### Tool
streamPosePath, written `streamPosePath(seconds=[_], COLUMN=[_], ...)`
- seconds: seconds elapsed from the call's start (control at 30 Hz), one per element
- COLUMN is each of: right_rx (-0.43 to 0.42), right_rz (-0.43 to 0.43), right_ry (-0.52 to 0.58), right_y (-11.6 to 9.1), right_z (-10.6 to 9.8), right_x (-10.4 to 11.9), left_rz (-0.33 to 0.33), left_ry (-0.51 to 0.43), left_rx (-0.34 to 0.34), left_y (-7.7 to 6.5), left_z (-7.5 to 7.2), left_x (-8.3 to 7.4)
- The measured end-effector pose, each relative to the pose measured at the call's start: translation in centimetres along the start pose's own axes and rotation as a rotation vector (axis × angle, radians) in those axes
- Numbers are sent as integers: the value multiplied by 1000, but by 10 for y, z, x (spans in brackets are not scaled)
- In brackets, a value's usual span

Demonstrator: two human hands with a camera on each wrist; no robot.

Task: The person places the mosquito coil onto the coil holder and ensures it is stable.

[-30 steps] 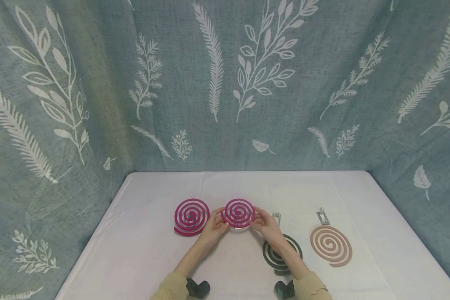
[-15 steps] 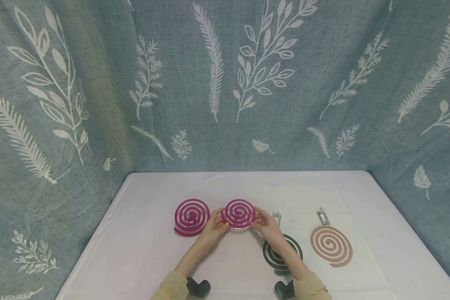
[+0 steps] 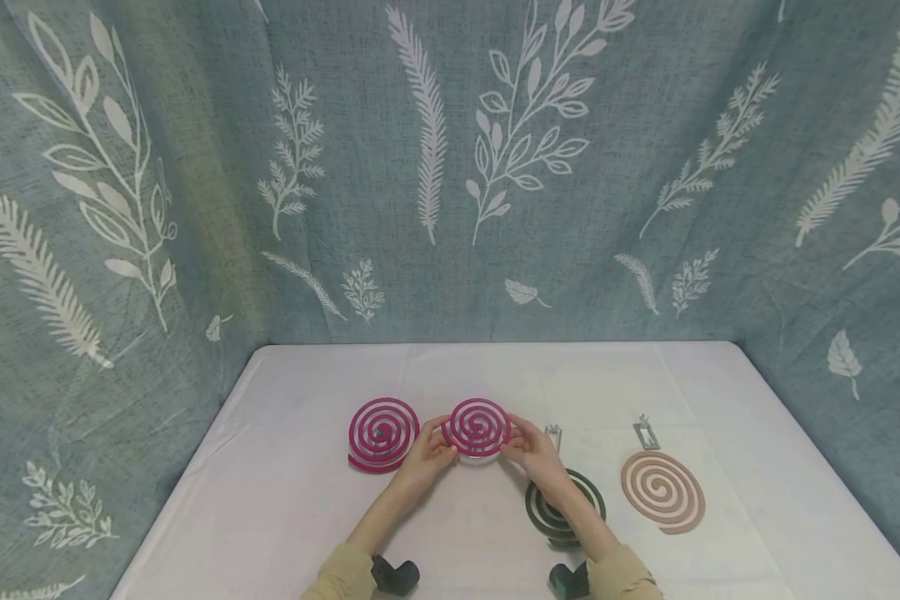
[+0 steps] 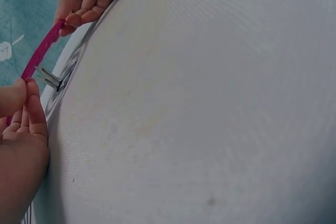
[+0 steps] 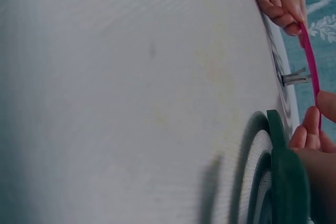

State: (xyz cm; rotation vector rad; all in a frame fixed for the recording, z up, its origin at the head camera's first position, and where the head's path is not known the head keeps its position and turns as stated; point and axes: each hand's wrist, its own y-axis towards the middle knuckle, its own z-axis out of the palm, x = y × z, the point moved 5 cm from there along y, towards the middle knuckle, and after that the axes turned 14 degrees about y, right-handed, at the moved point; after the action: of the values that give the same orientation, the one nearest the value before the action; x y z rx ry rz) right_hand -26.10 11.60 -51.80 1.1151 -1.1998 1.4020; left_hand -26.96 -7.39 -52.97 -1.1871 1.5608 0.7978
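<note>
A magenta mosquito coil [image 3: 477,427] lies between my two hands, level in the middle of the table. My left hand [image 3: 429,457] pinches its left edge between thumb and fingers, and my right hand [image 3: 532,450] pinches its right edge. Under the coil, a thin pronged metal stand [image 4: 51,78] rises from the table towards the coil's underside, tip close to it. From the right wrist, the coil [image 5: 311,59] shows edge-on, with the stand [image 5: 296,77] beside its middle. The head view hides most of the stand beneath the coil.
Left of my hands lies another magenta coil [image 3: 384,435]. A dark green coil [image 3: 540,521] is partly under my right forearm, a small metal stand [image 3: 553,435] behind it. Further right lies a brown coil [image 3: 662,492] with a metal stand [image 3: 646,434]. Patterned curtain [image 3: 450,283] borders the white table.
</note>
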Motion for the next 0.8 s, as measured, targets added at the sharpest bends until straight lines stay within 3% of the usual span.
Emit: streamPosePath(seconds=[0.3,0.8], right_rx=[-19,-4], right_rz=[4,50], right_ry=[10,-68], right_y=[5,9], right_z=[-3,-5], right_x=[-9,-10], left_rz=[7,-1], left_ry=[-13,10], left_rx=[4,14], left_y=[0,-2], left_z=[0,-1], left_x=[-1,-4])
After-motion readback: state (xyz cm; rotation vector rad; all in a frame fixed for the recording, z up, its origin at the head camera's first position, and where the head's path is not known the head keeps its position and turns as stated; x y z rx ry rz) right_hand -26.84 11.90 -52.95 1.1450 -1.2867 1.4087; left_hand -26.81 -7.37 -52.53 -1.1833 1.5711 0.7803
